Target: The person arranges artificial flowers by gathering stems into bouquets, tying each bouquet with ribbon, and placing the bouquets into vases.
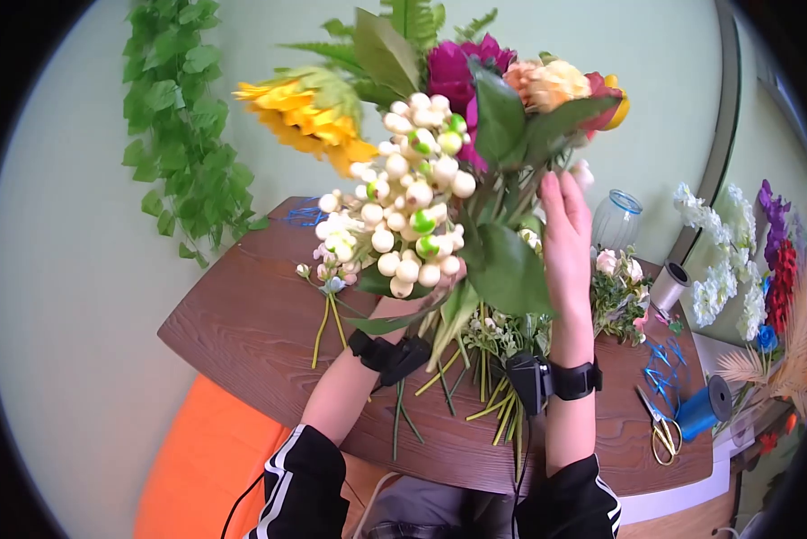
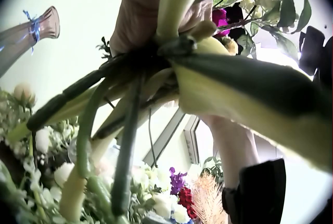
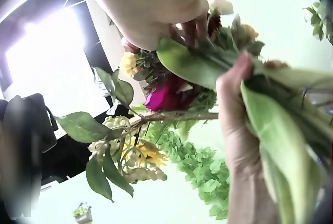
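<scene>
A mixed bouquet is held up above the table. It has a yellow sunflower (image 1: 300, 117), a spray of cream berries (image 1: 403, 216), a magenta flower (image 1: 453, 76), a peach flower (image 1: 561, 85) and broad green leaves (image 1: 509, 269). My left hand (image 3: 239, 109) grips its gathered stems below the blooms; the head view mostly hides that hand behind berries and leaves. Cut stem ends (image 2: 122, 166) spread out beneath the grip in the left wrist view. Against the bouquet's right side, my right hand (image 1: 567, 238) is raised with fingers extended, its fingertips among the leaves and flowers.
On the brown table (image 1: 242, 296) lie loose flower stems (image 1: 502, 395), pale roses (image 1: 619, 269), gold-handled scissors (image 1: 662, 431), a blue ribbon spool (image 1: 702, 409) and a silver spool (image 1: 669, 286). A glass vase (image 1: 617, 220) stands at the back. Green vines (image 1: 181, 117) hang on the wall.
</scene>
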The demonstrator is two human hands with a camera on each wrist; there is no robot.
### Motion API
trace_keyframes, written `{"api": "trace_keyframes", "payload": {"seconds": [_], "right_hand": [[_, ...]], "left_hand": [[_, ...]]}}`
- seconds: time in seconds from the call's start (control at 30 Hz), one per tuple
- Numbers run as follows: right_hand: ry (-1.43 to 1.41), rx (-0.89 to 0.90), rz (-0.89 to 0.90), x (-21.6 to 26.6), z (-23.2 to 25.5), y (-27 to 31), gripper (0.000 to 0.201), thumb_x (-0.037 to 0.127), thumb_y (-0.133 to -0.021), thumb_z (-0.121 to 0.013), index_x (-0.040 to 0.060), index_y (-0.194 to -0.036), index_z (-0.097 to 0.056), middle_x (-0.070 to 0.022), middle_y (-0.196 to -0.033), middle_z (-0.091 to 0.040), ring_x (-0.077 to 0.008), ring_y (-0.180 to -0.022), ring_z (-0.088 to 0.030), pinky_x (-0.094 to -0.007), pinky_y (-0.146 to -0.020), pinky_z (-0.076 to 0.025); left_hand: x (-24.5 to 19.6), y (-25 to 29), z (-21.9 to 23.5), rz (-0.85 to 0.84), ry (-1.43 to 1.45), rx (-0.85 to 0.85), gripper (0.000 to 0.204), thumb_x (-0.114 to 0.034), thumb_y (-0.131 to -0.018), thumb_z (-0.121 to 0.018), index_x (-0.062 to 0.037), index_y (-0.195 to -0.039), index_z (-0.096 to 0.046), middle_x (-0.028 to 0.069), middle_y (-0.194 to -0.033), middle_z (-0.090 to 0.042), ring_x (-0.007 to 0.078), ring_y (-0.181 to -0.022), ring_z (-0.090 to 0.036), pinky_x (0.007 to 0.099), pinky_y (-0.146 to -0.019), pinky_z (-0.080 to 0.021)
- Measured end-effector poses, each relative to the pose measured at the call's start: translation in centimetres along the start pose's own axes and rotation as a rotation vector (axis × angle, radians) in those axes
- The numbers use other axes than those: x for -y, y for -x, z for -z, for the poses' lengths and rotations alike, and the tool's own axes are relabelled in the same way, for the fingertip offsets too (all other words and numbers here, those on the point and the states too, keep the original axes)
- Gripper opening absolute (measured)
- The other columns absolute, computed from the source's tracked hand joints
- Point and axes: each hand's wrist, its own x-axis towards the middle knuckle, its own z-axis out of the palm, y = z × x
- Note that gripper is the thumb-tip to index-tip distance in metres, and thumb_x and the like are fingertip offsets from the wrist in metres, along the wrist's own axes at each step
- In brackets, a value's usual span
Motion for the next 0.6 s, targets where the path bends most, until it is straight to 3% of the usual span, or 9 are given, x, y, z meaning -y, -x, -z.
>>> {"api": "trace_keyframes", "payload": {"seconds": [0.07, 0.1, 0.13, 0.23, 0.27, 0.33, 0.4, 0.47, 0.6], "right_hand": [[0.019, -0.173, 0.066, -0.9, -0.3, -0.3, 0.026, 0.023, -0.086, -0.042, -0.001, -0.092, -0.05, -0.0064, -0.087, -0.052, -0.0123, -0.076, -0.047, -0.0255, -0.069, -0.038], [0.004, -0.115, -0.041, -0.8, -0.3, 0.0, 0.025, 0.022, -0.085, -0.042, -0.001, -0.09, -0.05, -0.0077, -0.084, -0.053, -0.0132, -0.075, -0.048, -0.0267, -0.068, -0.039], [-0.01, -0.057, -0.148, -0.7, -0.3, 0.3, 0.024, 0.022, -0.085, -0.042, -0.0009, -0.089, -0.05, -0.0091, -0.082, -0.054, -0.0141, -0.073, -0.05, -0.0278, -0.066, -0.04], [0.421, 0.381, -0.212, -2.1, -1.8, 1.7, 0.026, 0.022, -0.081, -0.042, -0.0026, -0.087, -0.049, -0.0235, -0.076, -0.056, -0.0358, -0.075, -0.055, -0.0392, -0.067, -0.043], [0.548, 0.552, -0.171, -2.4, -2.8, 2.5, 0.032, 0.026, -0.08, -0.043, -0.0046, -0.085, -0.051, -0.0238, -0.078, -0.056, -0.0367, -0.078, -0.055, -0.0406, -0.071, -0.044], [0.759, 0.973, -0.257, -3.6, -5.0, 4.5, 0.043, 0.038, -0.079, -0.044, -0.0028, -0.083, -0.057, -0.0219, -0.082, -0.057, -0.0336, -0.08, -0.055, -0.039, -0.072, -0.043], [0.86, 1.161, -0.279, -4.5, -7.1, 6.6, 0.041, 0.035, -0.076, -0.047, -0.0031, -0.081, -0.06, -0.0228, -0.083, -0.058, -0.0334, -0.08, -0.057, -0.0375, -0.074, -0.045], [0.936, 1.146, -0.279, -5.8, -8.5, 8.1, 0.044, 0.039, -0.076, -0.048, -0.0019, -0.083, -0.06, -0.0199, -0.085, -0.059, -0.0316, -0.081, -0.057, -0.0364, -0.074, -0.046], [0.941, 1.206, -0.261, -7.8, -9.1, 8.9, 0.058, 0.052, -0.075, -0.046, -0.005, -0.08, -0.06, -0.0213, -0.08, -0.058, -0.0331, -0.079, -0.057, -0.0364, -0.072, -0.045]], "left_hand": [[-0.3, -1.5, 1.6, 0.024, -0.011, -0.016, 0.038, -0.02, -0.072, -0.054, -0.0023, -0.104, -0.04, 0.006, -0.1, -0.045, 0.0144, -0.091, -0.041, 0.0275, -0.077, -0.037], [-0.2, -1.6, 2.6, 0.062, -0.042, -0.001, 0.037, -0.021, -0.074, -0.053, -0.0021, -0.103, -0.041, 0.006, -0.099, -0.045, 0.0144, -0.09, -0.041, 0.0274, -0.077, -0.037], [-1.9, -0.9, 3.0, 0.011, 0.053, -0.101, 0.033, -0.016, -0.071, -0.055, -0.0018, -0.099, -0.044, 0.0057, -0.091, -0.048, 0.0141, -0.082, -0.044, 0.0266, -0.071, -0.04], [-7.6, 2.5, 4.1, -0.182, 0.392, -0.386, 0.025, 0.0, -0.063, -0.062, -0.0008, -0.087, -0.054, 0.0047, -0.069, -0.057, 0.0132, -0.059, -0.056, 0.024, -0.053, -0.048], [-8.8, 3.5, 4.6, -0.155, 0.391, -0.455, 0.02, -0.002, -0.067, -0.059, -0.0019, -0.087, -0.055, 0.0026, -0.068, -0.055, 0.0129, -0.062, -0.056, 0.0234, -0.055, -0.047], [-7.6, 3.0, 7.3, -0.361, 0.429, -0.529, 0.032, 0.003, -0.058, -0.065, -0.0017, -0.088, -0.052, 0.0046, -0.068, -0.055, 0.0122, -0.055, -0.055, 0.0233, -0.046, -0.046], [-8.0, 3.8, 8.3, -0.398, 0.444, -0.566, 0.032, 0.005, -0.06, -0.062, -0.0002, -0.089, -0.051, 0.0051, -0.067, -0.055, 0.0124, -0.055, -0.055, 0.0226, -0.048, -0.047], [-8.4, 4.6, 8.9, -0.365, 0.479, -0.565, 0.028, 0.006, -0.061, -0.061, 0.0005, -0.086, -0.052, 0.0057, -0.067, -0.055, 0.0124, -0.054, -0.056, 0.0229, -0.048, -0.047], [-8.2, 4.9, 9.7, -0.47, 0.467, -0.542, 0.023, 0.004, -0.063, -0.06, 0.0017, -0.084, -0.053, 0.0071, -0.067, -0.056, 0.0129, -0.055, -0.056, 0.0229, -0.048, -0.047]]}}
